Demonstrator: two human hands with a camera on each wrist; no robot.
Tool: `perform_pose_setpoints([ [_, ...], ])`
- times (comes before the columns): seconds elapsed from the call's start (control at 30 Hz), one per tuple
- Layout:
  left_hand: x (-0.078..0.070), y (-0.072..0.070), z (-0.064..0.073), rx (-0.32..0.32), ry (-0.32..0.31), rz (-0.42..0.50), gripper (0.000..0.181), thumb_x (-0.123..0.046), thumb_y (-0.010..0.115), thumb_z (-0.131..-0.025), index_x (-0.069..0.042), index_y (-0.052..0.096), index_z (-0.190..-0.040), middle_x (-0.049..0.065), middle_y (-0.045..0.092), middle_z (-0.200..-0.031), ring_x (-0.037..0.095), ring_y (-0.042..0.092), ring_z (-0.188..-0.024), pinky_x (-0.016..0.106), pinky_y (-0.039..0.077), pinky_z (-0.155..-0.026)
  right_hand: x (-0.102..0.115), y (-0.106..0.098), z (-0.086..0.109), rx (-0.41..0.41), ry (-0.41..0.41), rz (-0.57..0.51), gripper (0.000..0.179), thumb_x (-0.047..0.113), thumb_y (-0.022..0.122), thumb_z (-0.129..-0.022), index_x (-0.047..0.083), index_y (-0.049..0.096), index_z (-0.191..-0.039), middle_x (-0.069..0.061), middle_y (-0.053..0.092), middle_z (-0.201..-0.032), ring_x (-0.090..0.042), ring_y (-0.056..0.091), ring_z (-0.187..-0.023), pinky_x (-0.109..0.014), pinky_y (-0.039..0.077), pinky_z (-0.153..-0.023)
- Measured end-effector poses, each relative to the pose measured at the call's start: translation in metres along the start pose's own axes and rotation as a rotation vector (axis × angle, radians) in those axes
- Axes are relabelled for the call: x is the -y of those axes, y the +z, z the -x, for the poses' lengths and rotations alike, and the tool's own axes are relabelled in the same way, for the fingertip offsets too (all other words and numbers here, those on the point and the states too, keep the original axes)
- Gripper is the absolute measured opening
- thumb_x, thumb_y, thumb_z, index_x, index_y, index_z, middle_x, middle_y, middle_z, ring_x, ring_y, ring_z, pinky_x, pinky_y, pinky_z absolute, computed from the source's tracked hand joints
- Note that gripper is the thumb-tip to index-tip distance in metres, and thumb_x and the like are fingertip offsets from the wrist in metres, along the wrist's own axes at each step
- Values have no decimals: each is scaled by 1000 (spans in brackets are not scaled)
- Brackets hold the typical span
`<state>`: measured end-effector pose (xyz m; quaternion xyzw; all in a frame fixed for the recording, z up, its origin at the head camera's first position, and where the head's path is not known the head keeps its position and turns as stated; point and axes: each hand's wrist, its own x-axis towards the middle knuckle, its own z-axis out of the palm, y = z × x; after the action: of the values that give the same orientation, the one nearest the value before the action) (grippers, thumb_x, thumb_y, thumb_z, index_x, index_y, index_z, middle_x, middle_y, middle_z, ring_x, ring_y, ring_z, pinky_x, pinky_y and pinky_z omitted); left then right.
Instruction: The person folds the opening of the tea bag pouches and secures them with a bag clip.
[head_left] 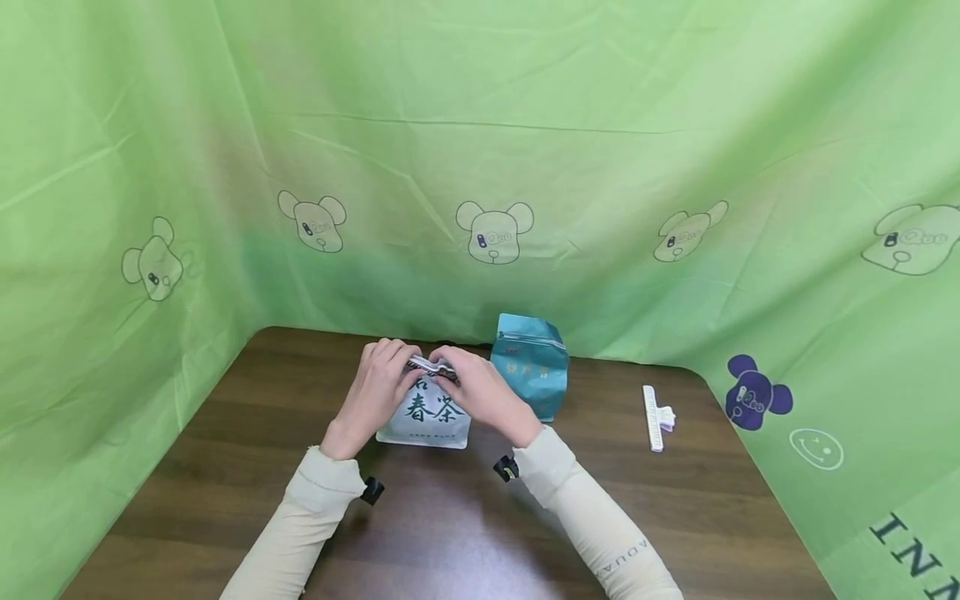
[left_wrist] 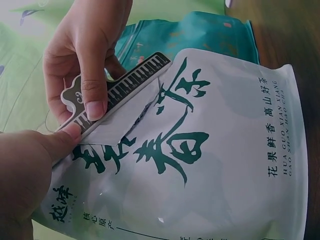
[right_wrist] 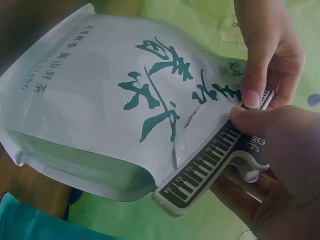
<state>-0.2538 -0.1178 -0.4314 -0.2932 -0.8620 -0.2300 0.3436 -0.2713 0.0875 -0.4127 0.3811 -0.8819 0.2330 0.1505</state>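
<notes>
A white tea bag [head_left: 427, 425] with green characters stands on the table between both hands. Its top is folded over, and a sealing clip [right_wrist: 202, 165] with a piano-key and number pattern lies across the fold. My right hand [head_left: 483, 387] grips this clip by its dark handle, thumb in front and fingers behind, as the right wrist view shows. At the clip's other end, my left hand [head_left: 378, 387] pinches the folded corner of the bag, its thumb [left_wrist: 70, 132] on the clip's end. The left fingers behind the bag are mostly hidden.
A teal bag [head_left: 528, 371] stands just behind my right hand, near the back edge. Farther right lies a second white clip [head_left: 654, 421] on the brown wooden table [head_left: 600, 500]. Green printed cloth [head_left: 600, 125] hangs behind and at both sides.
</notes>
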Motion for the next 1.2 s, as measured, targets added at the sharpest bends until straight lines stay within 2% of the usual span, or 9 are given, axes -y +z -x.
perform_pose_setpoints([
  [0.27,-4,1,-2,23,0,11,21,-15,75,-92,-5,68,-109,5,66,-100,26,57,-95,42,40,-87,-5,0,4,-16,-16,-14,21,14,70,-97,13,63,-117,0,70,-108,-13,67,-95,-34,55,-81],
  [0.6,-7,5,-5,18,15,0,20,-15,75,-92,-6,67,-108,5,66,-99,25,56,-94,41,40,-86,-11,-1,7,-27,-14,-45,20,13,69,-97,12,64,-116,-1,70,-109,-14,67,-95,-35,55,-81],
  [1.0,2,10,-18,36,5,-12,19,-15,74,-94,-6,67,-109,6,66,-101,26,56,-97,41,38,-86,-20,2,-5,-43,26,-80,20,12,68,-98,11,64,-117,-4,69,-111,-16,68,-95,-34,56,-80],
  [1.2,9,15,-28,23,3,-13,17,-14,73,-94,-5,67,-108,8,67,-101,28,56,-96,42,38,-86,-24,3,-13,-78,47,-72,20,13,67,-99,10,65,-118,-6,69,-113,-20,69,-99,-38,56,-83],
])
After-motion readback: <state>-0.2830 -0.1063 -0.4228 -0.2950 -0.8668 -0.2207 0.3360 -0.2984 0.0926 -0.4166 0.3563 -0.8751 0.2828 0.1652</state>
